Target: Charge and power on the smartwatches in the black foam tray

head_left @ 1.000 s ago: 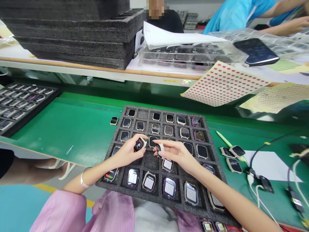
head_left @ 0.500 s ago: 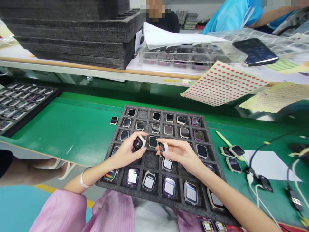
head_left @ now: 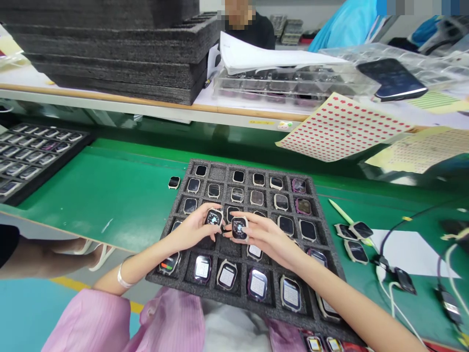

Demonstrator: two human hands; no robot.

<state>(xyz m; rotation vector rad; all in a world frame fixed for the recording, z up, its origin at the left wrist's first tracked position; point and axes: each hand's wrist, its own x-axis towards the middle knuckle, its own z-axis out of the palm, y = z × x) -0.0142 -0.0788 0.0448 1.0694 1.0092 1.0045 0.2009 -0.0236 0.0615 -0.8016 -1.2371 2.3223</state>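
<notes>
Pale-rimmed dark watches (head_left: 214, 217), grey foam tray (head_left: 217, 173), green mat (head_left: 110, 190), red-dotted white sheet (head_left: 340, 129), pink sleeve (head_left: 91, 322).

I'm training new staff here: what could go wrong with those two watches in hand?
The left hand and right hand hold the left watch case and right watch case almost touching; their screens could knock and scratch. The foam tray overhangs the green bench toward the lap, so a nudge might tip it.

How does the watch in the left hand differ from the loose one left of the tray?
The held watch is in the left hand over the foam tray; the loose watch lies on the green mat. The held watch's face shows light marks; the loose watch's is dark. Both have pale rims.
</notes>
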